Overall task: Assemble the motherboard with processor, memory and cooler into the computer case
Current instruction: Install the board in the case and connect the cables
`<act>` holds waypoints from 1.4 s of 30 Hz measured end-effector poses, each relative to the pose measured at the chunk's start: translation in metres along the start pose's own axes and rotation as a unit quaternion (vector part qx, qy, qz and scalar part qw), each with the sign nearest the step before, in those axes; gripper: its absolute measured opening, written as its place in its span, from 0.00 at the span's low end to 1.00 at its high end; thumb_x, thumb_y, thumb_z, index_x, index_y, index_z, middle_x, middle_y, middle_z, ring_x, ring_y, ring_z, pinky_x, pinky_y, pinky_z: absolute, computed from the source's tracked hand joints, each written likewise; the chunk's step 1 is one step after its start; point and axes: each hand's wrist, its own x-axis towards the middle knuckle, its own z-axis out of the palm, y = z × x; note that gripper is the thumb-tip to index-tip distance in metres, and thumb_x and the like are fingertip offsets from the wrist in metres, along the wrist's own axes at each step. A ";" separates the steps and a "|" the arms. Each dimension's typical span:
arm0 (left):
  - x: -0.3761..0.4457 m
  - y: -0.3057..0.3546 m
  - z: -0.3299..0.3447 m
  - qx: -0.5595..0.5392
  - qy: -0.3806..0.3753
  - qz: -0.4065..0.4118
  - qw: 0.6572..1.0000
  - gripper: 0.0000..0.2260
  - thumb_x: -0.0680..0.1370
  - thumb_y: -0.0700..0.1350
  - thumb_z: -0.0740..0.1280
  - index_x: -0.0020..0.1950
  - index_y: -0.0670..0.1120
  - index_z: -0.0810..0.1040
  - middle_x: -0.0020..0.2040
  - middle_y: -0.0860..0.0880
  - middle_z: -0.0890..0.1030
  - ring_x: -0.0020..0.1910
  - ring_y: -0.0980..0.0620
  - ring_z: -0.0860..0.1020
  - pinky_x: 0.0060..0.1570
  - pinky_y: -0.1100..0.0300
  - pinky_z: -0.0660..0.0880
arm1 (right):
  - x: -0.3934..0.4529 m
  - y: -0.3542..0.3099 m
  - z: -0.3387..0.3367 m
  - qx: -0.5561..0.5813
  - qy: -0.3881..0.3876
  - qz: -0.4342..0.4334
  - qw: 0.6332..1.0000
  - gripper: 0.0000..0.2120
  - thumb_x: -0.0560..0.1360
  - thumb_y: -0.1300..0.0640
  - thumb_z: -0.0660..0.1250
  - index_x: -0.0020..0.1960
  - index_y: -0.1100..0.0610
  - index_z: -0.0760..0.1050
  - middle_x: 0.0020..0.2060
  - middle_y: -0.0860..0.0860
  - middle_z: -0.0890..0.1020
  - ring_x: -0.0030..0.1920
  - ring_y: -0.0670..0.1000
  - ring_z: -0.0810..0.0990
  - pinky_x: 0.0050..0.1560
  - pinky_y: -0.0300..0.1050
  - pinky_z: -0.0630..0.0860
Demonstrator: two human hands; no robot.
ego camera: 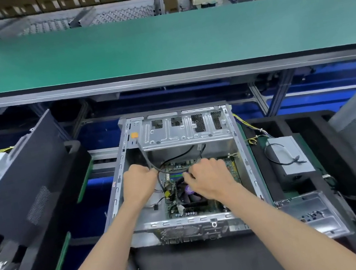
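An open grey computer case lies flat in front of me. A green motherboard sits on its floor, carrying a black cooler fan with a purple hub. My left hand is closed around a black cable that runs down from the drive cage. My right hand rests over the cooler, its fingers curled on the board's far side; what they pinch is hidden.
A power supply with wires lies on the black tray to the right of the case. A dark side panel leans at the left. A green conveyor belt runs across behind. A metal bracket lies at the lower right.
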 end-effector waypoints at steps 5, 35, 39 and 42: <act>-0.018 -0.005 -0.019 -0.048 -0.026 0.028 0.998 0.21 0.73 0.40 0.65 0.26 0.49 0.57 0.20 0.55 0.56 0.20 0.55 0.54 0.21 0.65 0.52 | -0.014 -0.014 -0.011 -0.013 0.012 0.018 1.000 0.24 0.82 0.43 0.55 0.38 0.57 0.77 0.29 0.49 0.69 0.35 0.57 0.76 0.36 0.47 0.65; -0.149 -0.182 -0.059 -0.238 0.010 -0.210 0.948 0.16 0.77 0.49 0.68 0.32 0.44 0.72 0.24 0.49 0.68 0.22 0.52 0.62 0.22 0.64 0.60 | -0.134 -0.147 0.064 -0.057 -0.079 -0.420 0.902 0.27 0.68 0.68 0.71 0.65 0.56 0.72 0.69 0.56 0.70 0.66 0.58 0.67 0.54 0.54 0.73; -0.151 -0.194 -0.045 -0.241 -0.028 -0.219 0.945 0.11 0.78 0.44 0.70 0.37 0.42 0.79 0.28 0.46 0.76 0.24 0.51 0.67 0.22 0.63 0.61 | -0.137 -0.154 0.080 -0.043 -0.120 -0.428 0.895 0.25 0.70 0.70 0.71 0.65 0.58 0.70 0.71 0.57 0.66 0.70 0.58 0.59 0.56 0.62 0.75; -0.149 -0.195 -0.041 -0.214 -0.030 -0.206 0.954 0.06 0.77 0.44 0.71 0.41 0.44 0.82 0.26 0.50 0.78 0.21 0.55 0.68 0.21 0.63 0.63 | -0.133 -0.161 0.092 -0.049 -0.119 -0.419 0.899 0.17 0.75 0.67 0.68 0.63 0.60 0.71 0.70 0.58 0.67 0.73 0.58 0.57 0.57 0.64 0.76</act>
